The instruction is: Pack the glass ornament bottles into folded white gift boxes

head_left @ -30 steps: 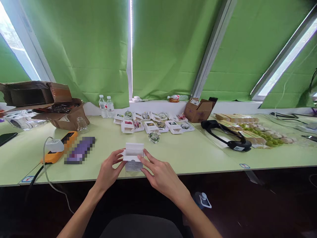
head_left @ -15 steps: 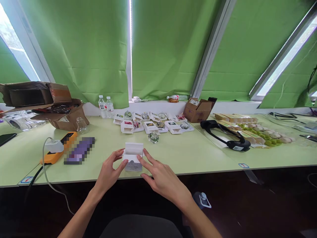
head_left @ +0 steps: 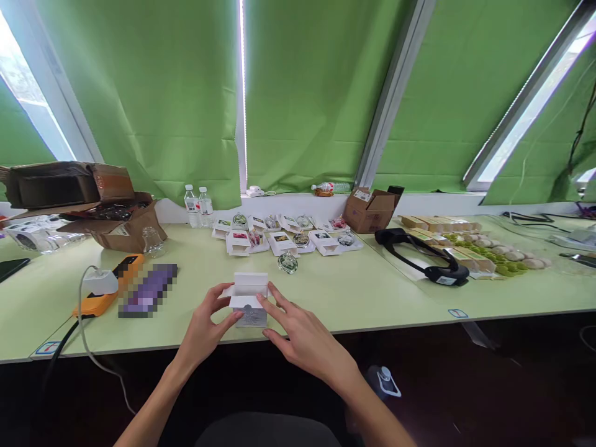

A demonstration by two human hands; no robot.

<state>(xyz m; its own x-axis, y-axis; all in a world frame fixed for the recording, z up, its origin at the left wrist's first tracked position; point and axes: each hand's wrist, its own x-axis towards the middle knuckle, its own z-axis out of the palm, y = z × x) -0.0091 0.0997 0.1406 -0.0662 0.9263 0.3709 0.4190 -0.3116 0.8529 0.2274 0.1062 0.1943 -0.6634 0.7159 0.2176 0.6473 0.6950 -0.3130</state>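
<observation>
A small white cardboard box (head_left: pixel 250 317) stands at the table's front edge, its top lid raised at the back and its front and left flaps folded outward. From the left, my left hand (head_left: pixel 207 323) grips it, thumb against the front and fingers along the side. My right hand (head_left: pixel 298 326) holds the opposite side, with one fingertip at the back corner and another on the front flap. The inside of the box is mostly hidden. Beyond it lies a clear glass ornament (head_left: pixel 287 263) with a dark green pattern.
Several opened white boxes (head_left: pixel 238 243) with glass ornaments stand in rows farther back. Left are a power strip (head_left: pixel 109 292), a blurred purple item (head_left: pixel 149 290) and brown cartons (head_left: pixel 125 226). Right are a carton (head_left: pixel 370 211), a black headset (head_left: pixel 421 254) and egg trays (head_left: pixel 500 254).
The left flap of the box now shows, spread outward, and the front flap leans further forward. My left thumb has slid slightly along the front. The view has tilted a little.
</observation>
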